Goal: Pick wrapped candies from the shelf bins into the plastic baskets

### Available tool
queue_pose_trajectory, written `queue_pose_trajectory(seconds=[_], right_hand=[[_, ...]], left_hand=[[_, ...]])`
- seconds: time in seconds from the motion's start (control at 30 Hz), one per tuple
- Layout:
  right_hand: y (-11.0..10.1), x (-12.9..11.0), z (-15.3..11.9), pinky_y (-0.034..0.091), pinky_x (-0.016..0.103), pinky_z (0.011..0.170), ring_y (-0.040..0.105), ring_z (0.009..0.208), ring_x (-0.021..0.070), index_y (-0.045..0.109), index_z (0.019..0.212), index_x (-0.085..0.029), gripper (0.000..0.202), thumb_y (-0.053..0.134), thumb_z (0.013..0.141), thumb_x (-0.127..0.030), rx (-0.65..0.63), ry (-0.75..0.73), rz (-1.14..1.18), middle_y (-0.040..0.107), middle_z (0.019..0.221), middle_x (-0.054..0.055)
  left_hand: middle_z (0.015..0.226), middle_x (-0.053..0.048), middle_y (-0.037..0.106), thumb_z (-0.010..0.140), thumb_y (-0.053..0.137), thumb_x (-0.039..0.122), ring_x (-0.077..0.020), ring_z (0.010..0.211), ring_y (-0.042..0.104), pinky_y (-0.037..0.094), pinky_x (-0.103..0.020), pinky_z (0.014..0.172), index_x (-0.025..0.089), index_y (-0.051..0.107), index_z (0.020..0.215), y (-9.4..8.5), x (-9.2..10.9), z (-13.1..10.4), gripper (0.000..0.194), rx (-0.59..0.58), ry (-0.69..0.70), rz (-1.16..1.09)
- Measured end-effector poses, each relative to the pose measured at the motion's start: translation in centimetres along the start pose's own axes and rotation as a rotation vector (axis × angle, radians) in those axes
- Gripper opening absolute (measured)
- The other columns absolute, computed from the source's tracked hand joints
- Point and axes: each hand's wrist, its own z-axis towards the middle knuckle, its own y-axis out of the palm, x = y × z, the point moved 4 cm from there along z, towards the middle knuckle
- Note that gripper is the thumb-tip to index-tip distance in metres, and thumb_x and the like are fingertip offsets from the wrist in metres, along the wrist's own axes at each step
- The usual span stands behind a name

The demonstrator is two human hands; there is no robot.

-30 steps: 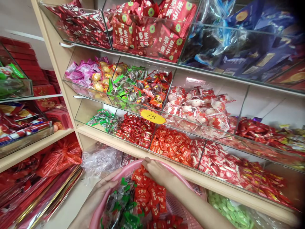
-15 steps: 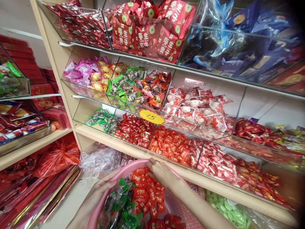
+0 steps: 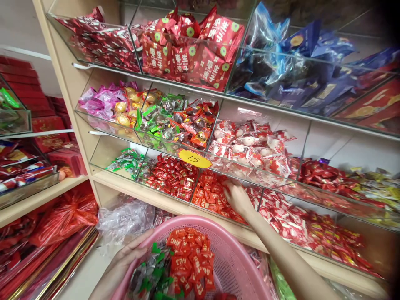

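Observation:
My left hand [image 3: 129, 256] grips the left rim of a pink mesh basket [image 3: 233, 241]. Inside the basket lie orange-red candy packets [image 3: 190, 258] and, on the left, dark candies in clear and green wrappers [image 3: 153, 271]. My right hand [image 3: 238, 198] reaches into the lowest shelf compartment, over the orange-red packets [image 3: 208, 193] there. Its fingers point down among the wrappers and are partly blurred, so whether they hold a packet cannot be made out.
Glass-fronted bins of candy rise above, with a yellow price tag [image 3: 194, 158] on the middle row. The wooden shelf edge [image 3: 171, 204] runs just behind the basket. A crumpled clear plastic bag [image 3: 126, 218] lies beneath it, beside red bags [image 3: 67, 216] at left.
My right hand has moved from the basket's far rim, up and right, into the bin of orange-red packets. My left hand stays on the basket, and the view has shifted slightly.

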Motion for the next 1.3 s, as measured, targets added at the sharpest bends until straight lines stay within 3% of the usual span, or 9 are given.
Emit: queue_pose_trajectory(seconds=[0.17,0.33,0.43,0.53,0.8,0.97,1.2,1.3], right_hand=[[0.9,2.0,2.5,0.031,0.033,0.089,0.046,0.108,0.0241,0.049,0.114,-0.017,0.033,0.036,0.085,-0.025,0.035,0.084,-0.041,0.053,0.115,0.012],[3.2,2.3,4.8,0.027,0.039,0.093,0.04,0.115,0.0273,0.048,0.117,-0.018,0.049,0.03,0.085,-0.05,-0.108,0.159,0.059,0.05,0.121,0.013],[4.8,2.4,5.2,0.025,0.043,0.093,0.038,0.116,0.029,0.047,0.119,-0.02,0.055,0.027,0.083,-0.057,-0.158,0.168,0.079,0.047,0.125,0.012],[5.4,2.1,4.7,0.026,0.042,0.093,0.038,0.115,0.0284,0.045,0.121,-0.023,0.052,0.028,0.084,-0.055,-0.121,0.127,0.054,0.045,0.127,0.009],[4.3,0.3,1.3,0.029,0.033,0.09,0.043,0.106,0.023,0.051,0.115,-0.018,0.044,0.034,0.085,-0.046,-0.13,-0.048,0.045,0.05,0.117,0.009],[3.6,-0.8,-0.6,0.03,0.032,0.091,0.045,0.105,0.0208,0.052,0.115,-0.018,0.041,0.04,0.084,-0.043,-0.184,-0.162,0.116,0.049,0.115,0.01],[2.0,-0.4,-1.4,0.033,0.036,0.092,0.044,0.11,0.0253,0.049,0.12,-0.017,0.056,0.053,0.073,-0.049,-0.314,-0.259,0.253,0.046,0.123,0.013],[0.9,0.2,-1.2,0.034,0.036,0.09,0.045,0.109,0.025,0.048,0.12,-0.017,0.059,0.056,0.071,-0.049,-0.285,-0.266,0.274,0.049,0.121,0.012]], left_hand=[[0.113,-0.005,0.06,0.056,0.07,0.03,-0.0254,0.116,0.045,0.026,-0.034,0.103,0.02,0.063,0.105,0.2,-0.2,0.0,0.05,0.007,-0.043,-0.068],[0.112,-0.003,0.06,0.058,0.07,0.03,-0.0253,0.115,0.046,0.025,-0.035,0.104,0.022,0.061,0.108,0.5,-0.1,-0.2,0.051,-0.024,-0.08,-0.098],[0.113,-0.004,0.06,0.057,0.071,0.032,-0.0267,0.116,0.044,0.021,-0.036,0.105,0.022,0.063,0.106,0.4,-0.1,-0.2,0.05,-0.014,-0.055,-0.081],[0.113,-0.003,0.06,0.057,0.07,0.031,-0.0256,0.116,0.045,0.024,-0.036,0.105,0.022,0.061,0.109,0.3,-0.2,-0.2,0.053,-0.002,-0.079,-0.084],[0.115,-0.003,0.058,0.056,0.07,0.034,-0.0273,0.12,0.039,0.018,-0.036,0.106,0.022,0.067,0.098,0.2,0.2,0.0,0.044,0.01,0.0,0.012],[0.114,-0.004,0.059,0.056,0.069,0.033,-0.0269,0.118,0.042,0.02,-0.036,0.106,0.021,0.067,0.098,0.1,0.2,0.0,0.043,0.017,0.011,0.036],[0.114,-0.004,0.059,0.058,0.068,0.033,-0.0265,0.116,0.044,0.022,-0.038,0.105,0.022,0.066,0.099,0.2,0.2,0.1,0.043,-0.003,0.028,0.044],[0.114,-0.004,0.059,0.058,0.067,0.033,-0.0269,0.116,0.044,0.021,-0.038,0.105,0.022,0.066,0.101,0.2,0.3,0.0,0.044,0.013,0.04,0.058]])
